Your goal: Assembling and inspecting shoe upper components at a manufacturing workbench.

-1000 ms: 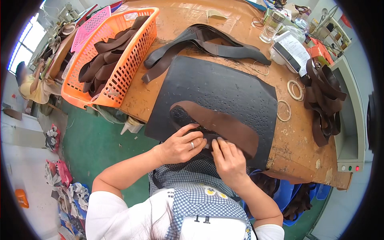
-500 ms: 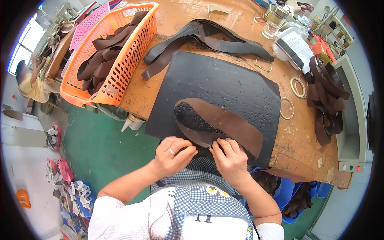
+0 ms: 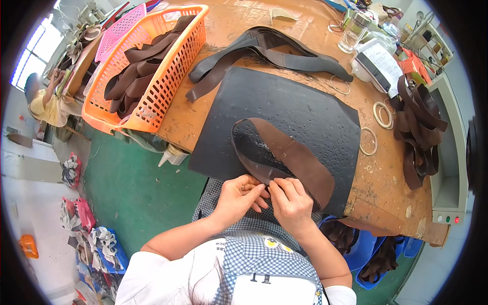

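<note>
Head view: left hand [image 3: 238,195] and right hand [image 3: 290,203] side by side, fingers pinched on brown leather loop [image 3: 297,160], over black cutting mat [image 3: 284,109] at bench's [image 3: 386,188] near edge.

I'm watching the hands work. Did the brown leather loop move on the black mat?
Yes. The brown leather loop now lies farther out across the black mat, away from the mat's left corner, while both hands pinch its near end.
</note>
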`<action>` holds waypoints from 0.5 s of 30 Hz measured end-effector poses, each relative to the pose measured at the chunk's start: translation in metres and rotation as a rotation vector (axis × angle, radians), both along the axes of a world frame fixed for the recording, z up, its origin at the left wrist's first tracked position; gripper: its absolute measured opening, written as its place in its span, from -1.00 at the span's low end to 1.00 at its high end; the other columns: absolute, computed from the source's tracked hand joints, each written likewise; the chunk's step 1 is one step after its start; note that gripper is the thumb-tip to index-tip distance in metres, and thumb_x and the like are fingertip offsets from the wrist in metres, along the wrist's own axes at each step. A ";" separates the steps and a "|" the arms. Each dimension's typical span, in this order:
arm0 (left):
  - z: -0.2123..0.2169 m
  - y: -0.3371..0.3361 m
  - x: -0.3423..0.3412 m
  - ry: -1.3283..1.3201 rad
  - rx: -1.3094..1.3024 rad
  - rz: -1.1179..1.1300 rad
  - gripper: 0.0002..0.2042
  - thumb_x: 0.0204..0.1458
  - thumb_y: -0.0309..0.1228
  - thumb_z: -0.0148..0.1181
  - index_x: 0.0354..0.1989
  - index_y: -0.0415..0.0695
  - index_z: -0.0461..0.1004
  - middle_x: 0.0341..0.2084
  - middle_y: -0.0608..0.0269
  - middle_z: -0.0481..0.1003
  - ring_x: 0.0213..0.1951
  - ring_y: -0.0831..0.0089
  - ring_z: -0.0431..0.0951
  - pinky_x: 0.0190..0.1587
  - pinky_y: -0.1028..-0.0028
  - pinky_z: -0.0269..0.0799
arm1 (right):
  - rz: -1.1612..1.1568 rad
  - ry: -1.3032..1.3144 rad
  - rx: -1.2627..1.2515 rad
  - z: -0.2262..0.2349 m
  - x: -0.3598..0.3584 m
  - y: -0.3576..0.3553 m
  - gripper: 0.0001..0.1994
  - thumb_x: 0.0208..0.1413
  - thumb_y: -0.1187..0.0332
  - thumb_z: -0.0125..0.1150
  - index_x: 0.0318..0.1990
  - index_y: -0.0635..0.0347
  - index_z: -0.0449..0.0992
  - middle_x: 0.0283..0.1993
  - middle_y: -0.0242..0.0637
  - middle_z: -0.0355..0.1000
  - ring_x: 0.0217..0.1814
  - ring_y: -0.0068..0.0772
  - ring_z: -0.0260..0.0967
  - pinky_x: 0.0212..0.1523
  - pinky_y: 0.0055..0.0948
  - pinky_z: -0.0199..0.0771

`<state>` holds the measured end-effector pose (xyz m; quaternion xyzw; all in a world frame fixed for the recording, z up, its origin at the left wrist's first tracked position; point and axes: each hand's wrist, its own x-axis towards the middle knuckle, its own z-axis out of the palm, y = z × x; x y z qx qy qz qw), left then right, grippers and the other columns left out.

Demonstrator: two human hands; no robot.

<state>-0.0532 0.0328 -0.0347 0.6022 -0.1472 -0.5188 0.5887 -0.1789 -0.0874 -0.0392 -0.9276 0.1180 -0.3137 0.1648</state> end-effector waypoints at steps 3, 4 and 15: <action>0.001 -0.002 0.000 0.008 -0.008 0.014 -0.82 0.29 -0.48 0.05 -0.10 -0.39 0.44 -0.35 0.07 0.60 -0.40 0.43 0.65 -0.41 0.53 0.59 | -0.001 -0.001 0.014 -0.001 0.000 -0.001 -0.79 -0.15 0.58 0.32 -0.27 0.32 0.61 -0.27 -0.24 0.52 -0.25 -0.22 0.49 -0.25 -0.36 0.54; 0.001 -0.002 0.000 0.020 -0.010 0.026 -0.82 0.29 -0.49 0.05 -0.10 -0.38 0.44 -0.35 0.06 0.60 -0.40 0.43 0.65 -0.41 0.53 0.60 | 0.001 -0.004 0.016 -0.001 0.002 -0.001 -0.79 -0.15 0.58 0.32 -0.27 0.32 0.61 -0.27 -0.24 0.52 -0.25 -0.22 0.49 -0.25 -0.36 0.54; 0.003 -0.009 -0.002 0.005 -0.003 0.034 -0.84 0.26 -0.50 0.10 -0.12 -0.37 0.45 -0.34 0.07 0.60 -0.38 0.45 0.65 -0.41 0.55 0.59 | 0.014 0.048 0.093 0.002 0.003 -0.004 -0.75 -0.17 0.54 0.28 -0.24 0.33 0.58 -0.23 -0.20 0.52 -0.18 -0.20 0.48 -0.19 -0.36 0.55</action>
